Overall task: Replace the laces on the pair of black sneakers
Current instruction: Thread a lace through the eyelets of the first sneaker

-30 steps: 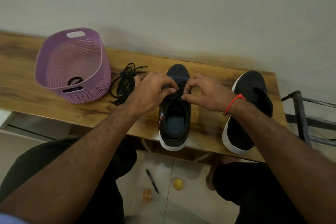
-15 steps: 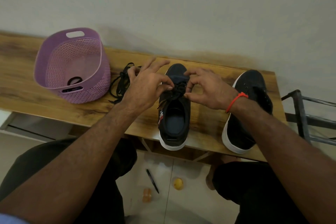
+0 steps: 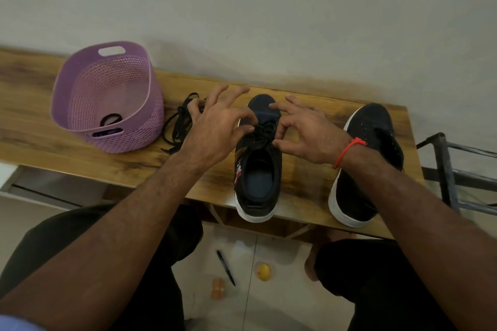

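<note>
Item: laced sneaker [image 3: 258,166], black with white sole, centre of the wooden bench [image 3: 40,126]. Long axis runs 6 to 12 o'clock, toe at 12 toward the wall, heel overhanging the near edge at 6.

Lace [image 3: 262,133]: black cord, knotted or bunched over the upper eyelets. Judged soft, limp, light; best taken by pinch near the free ends or the knot, the shoe steadied by its collar.

Left hand [image 3: 215,126]: at 9 o'clock of the knot, thumb and forefinger pinching lace, remaining fingers splayed straight.

Right hand [image 3: 309,131]: at 3 o'clock of the knot, thumb and forefinger closed at the lace, though contact is partly hidden; other fingers extended. Red thread at wrist.

Second sneaker [image 3: 368,161]: at 3 o'clock of the first, same heading, eyelets apparently empty.

Loose laces [image 3: 180,121]: black tangle at 9 o'clock, between hand and basket.

Purple basket [image 3: 80,105]: further toward 9, dark item inside, not identifiable.
</note>
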### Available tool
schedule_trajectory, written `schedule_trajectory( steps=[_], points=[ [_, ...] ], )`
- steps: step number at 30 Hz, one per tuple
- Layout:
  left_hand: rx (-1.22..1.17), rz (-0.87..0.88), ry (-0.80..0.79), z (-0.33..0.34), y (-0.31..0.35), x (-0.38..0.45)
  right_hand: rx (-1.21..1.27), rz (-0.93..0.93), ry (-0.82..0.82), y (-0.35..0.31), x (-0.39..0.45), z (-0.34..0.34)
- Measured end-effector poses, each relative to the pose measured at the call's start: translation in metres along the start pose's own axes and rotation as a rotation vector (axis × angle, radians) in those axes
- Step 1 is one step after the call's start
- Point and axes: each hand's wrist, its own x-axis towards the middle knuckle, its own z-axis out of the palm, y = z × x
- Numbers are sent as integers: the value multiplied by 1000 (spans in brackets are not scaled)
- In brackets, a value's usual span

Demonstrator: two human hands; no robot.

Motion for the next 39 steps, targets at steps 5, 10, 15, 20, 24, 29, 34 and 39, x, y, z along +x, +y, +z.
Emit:
schedule_trajectory(
  steps=[5, 10, 15, 20, 24, 29, 34, 39],
  points=[
    [-7, -37, -13, 0, -4, 0, 18, -5, -5, 0, 1, 0],
    [19, -23, -99, 0, -4, 1, 23, 7, -14, -1, 0, 0],
    [-15, 31, -102, 1, -3, 2, 17, 6, -14, -1, -1, 0],
    [-34, 97, -109, 2, -5, 3, 10, -2, -16, -1, 0, 1],
    [-37, 101, -84, 1, -6, 3, 21, -15, -16, 0, 1, 2],
    [-34, 87, -89, 2, -6, 3, 17, -3, -20, 0, 1, 2],
    [-60, 94, -85, 5, -6, 2, 26, 0, -12, 0, 0, 0],
    [61, 121, -113, 7, -5, -1, 15, -1, -8, -1, 0, -1]
  ],
)
